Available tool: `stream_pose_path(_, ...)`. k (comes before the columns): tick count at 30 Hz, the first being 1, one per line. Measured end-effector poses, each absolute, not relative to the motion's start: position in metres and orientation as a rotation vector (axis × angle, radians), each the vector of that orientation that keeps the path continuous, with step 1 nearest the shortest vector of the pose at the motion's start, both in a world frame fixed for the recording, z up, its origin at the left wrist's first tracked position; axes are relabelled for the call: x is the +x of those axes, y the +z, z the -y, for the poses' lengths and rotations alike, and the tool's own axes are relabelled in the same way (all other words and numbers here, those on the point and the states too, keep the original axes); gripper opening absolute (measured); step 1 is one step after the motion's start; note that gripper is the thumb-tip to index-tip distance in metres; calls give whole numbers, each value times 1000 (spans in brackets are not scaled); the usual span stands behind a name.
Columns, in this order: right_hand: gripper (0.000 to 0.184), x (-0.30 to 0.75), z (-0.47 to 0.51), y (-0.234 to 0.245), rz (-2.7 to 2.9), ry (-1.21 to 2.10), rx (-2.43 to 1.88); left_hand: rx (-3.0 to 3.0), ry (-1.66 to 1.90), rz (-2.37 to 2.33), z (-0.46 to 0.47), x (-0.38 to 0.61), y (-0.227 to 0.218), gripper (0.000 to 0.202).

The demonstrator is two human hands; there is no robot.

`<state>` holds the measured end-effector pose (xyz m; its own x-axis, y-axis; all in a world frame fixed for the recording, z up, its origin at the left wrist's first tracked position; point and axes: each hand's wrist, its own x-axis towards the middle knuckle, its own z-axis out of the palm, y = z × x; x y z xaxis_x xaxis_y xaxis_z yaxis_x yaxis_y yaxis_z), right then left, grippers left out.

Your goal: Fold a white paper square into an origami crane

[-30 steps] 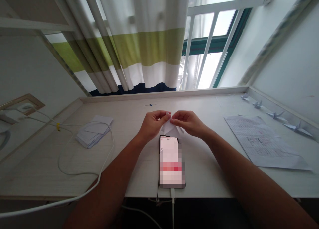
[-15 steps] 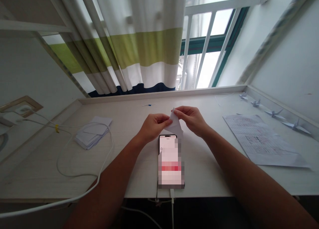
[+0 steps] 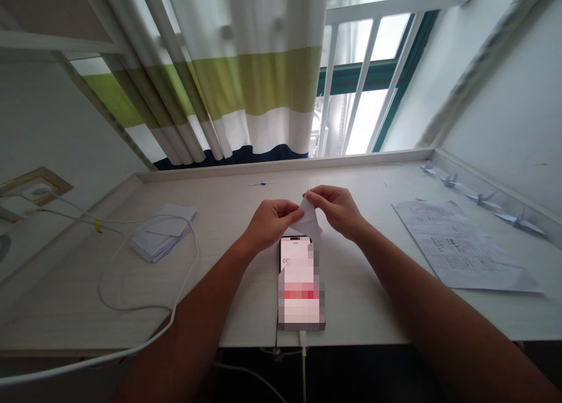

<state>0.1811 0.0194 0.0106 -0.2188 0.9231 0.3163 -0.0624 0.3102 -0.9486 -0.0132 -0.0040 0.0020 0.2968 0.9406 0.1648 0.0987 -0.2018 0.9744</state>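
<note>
A small folded piece of white paper is held just above the desk, in the middle. My left hand pinches its left side with closed fingers. My right hand pinches its top and right edge, fingers also closed. Directly below the paper a phone lies flat on the desk with its screen lit, plugged into a cable at its near end.
A stack of white paper squares lies at the left, ringed by a white cable. A printed sheet lies at the right. Several folded paper cranes line the right ledge. Striped curtain and window behind.
The paper has been turned from lying low between both hands to standing more upright. My right hand has shifted slightly up and back on it. The left hand has barely moved.
</note>
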Motion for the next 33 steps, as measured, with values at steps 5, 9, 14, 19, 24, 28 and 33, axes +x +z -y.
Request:
stream_pose_path(5, 33, 181, -17, 14, 1481, 1106, -867, 1625, 1021, -987, 5, -13, 2, 28)
stream_pose_path(9, 33, 181, -17, 14, 1466, 1106, -851, 1624, 1019, -975, 4, -13, 0, 27)
stream_pose_path(14, 34, 181, -17, 12, 1461, 1091, -836, 1607, 1017, -973, 5, -13, 3, 28)
stream_pose_path(19, 26, 183, -16, 13, 1501, 1046, -813, 1583, 1031, -999, 8, -13, 8, 28)
stream_pose_path(24, 17, 181, -16, 14, 1506, 998, -835, 1606, 1007, -1020, 10, -12, 10, 27)
stream_pose_path(28, 19, 180, -16, 15, 1482, 961, -864, 1610, 976, -1025, 11, -11, 11, 26)
stream_pose_path(33, 31, 182, -18, 13, 1501, 1109, -853, 1483, 1063, -1007, 9, -11, 11, 28)
